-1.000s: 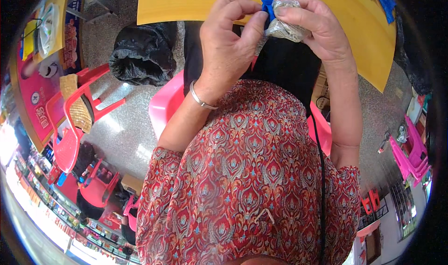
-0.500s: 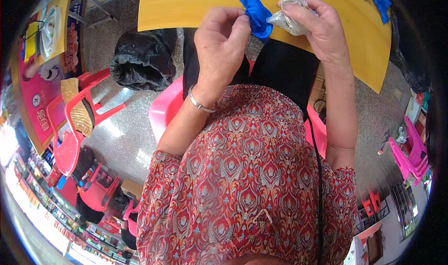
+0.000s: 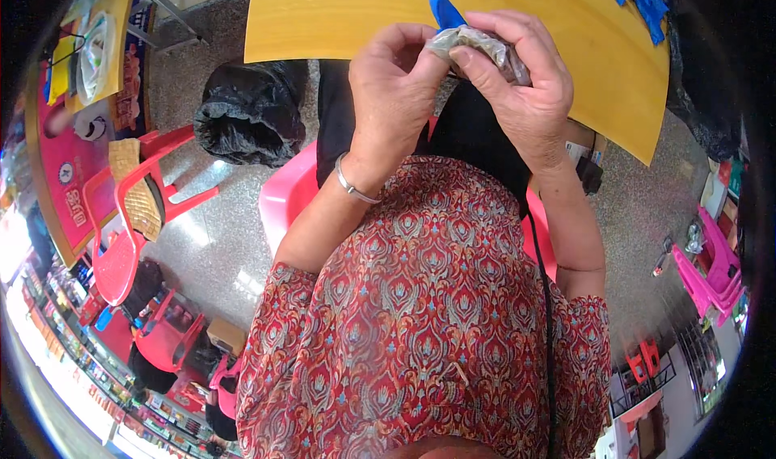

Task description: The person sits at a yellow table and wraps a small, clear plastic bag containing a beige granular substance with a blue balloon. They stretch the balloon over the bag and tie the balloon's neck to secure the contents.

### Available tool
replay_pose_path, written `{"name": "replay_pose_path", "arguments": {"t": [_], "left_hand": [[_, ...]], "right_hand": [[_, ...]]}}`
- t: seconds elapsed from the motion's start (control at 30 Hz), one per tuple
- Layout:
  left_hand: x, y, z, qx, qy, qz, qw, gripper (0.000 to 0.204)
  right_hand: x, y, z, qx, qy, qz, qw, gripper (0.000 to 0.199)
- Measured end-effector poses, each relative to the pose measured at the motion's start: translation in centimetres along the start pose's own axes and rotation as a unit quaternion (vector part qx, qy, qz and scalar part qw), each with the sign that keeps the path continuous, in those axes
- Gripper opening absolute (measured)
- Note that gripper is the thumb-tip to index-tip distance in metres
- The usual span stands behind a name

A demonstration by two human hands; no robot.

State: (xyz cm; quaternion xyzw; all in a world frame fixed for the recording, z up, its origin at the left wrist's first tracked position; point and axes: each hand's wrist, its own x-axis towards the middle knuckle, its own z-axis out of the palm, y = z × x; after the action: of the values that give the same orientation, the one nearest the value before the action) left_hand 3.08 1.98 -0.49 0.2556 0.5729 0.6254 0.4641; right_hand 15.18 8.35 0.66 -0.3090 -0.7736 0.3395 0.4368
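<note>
Over the near edge of the yellow table, my two hands meet. My left hand (image 3: 394, 87) is closed in a pinch at the blue cloth piece (image 3: 442, 8), whose narrow end sticks up past the fingers. Its lower part is hidden behind a crumpled clear plastic bag (image 3: 511, 65) with greyish-brown contents. My right hand (image 3: 529, 95) grips this bag between thumb and fingers. The bag's left end lies against my left thumb and fingertips. Whether the bag sits inside the blue cloth or only in front of it, I cannot tell.
More blue cloth (image 3: 643, 2) lies at the right of the yellow table (image 3: 323, 23). An open black plastic bag (image 3: 249, 115) stands on the floor at the left, near a red chair (image 3: 117, 249). A pink chair (image 3: 711, 269) is at the far right.
My right hand has moved left with the plastic bag, which now reaches my left fingers and covers much of the blue cloth. The blue cloth has shifted slightly right.
</note>
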Motion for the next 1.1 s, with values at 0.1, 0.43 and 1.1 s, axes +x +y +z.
{"name": "replay_pose_path", "arguments": {"t": [0.1, 0.43, 1.1], "left_hand": [[0.0, -0.2, -0.3, -0.078, -0.024, -0.045, 0.996, 0.013], [0.0, -0.4, 0.4, -0.087, 0.01, -0.035, 0.995, 0.015], [-0.9, -1.1, 0.5, 0.004, 0.003, 0.03, 1.0, 0.011]], "right_hand": [[0.0, 0.7, -0.3, -0.114, 0.006, -0.027, 0.993, 0.026], [-0.3, -0.3, -1.6, 0.199, 0.037, 0.193, 0.96, 0.025], [0.3, 1.9, -1.7, 0.107, -0.054, 0.101, 0.988, 0.022]]}}
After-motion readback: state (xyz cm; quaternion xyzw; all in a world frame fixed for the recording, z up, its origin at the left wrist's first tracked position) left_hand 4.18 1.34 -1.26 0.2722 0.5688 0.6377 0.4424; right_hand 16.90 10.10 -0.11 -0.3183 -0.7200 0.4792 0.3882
